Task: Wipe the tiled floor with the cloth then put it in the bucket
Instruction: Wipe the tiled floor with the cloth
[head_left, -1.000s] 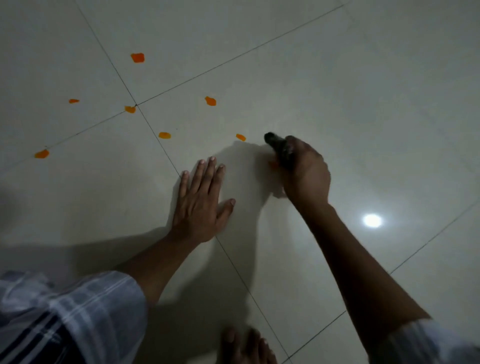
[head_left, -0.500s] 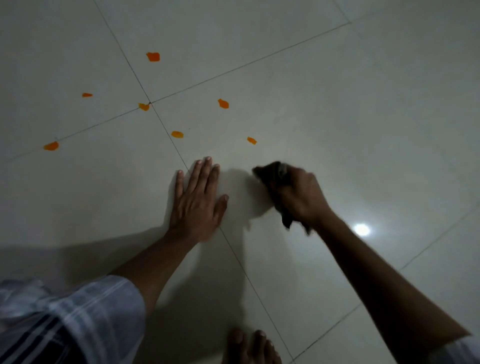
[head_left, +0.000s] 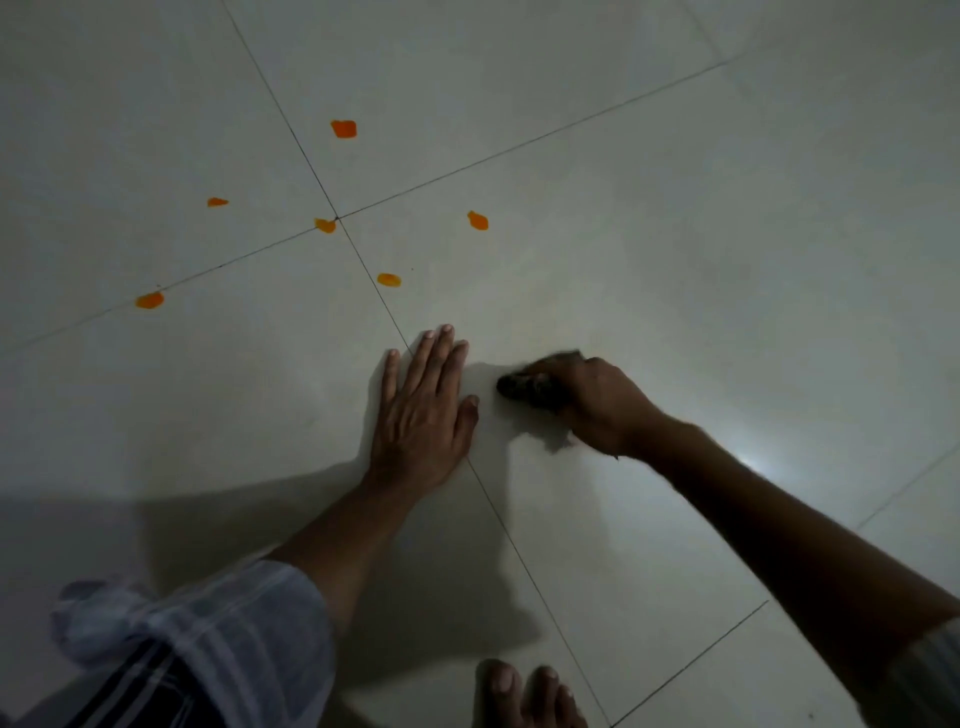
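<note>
We see the right hand (head_left: 597, 402) clenched around the dark cloth (head_left: 530, 387), pressing it to the floor (head_left: 675, 234) just beside the left hand (head_left: 423, 415), which lies flat, fingers straight.

Left hand (head_left: 423, 415) lies flat with fingers straight, right hand (head_left: 597, 402) curled in a tight grip
</note>
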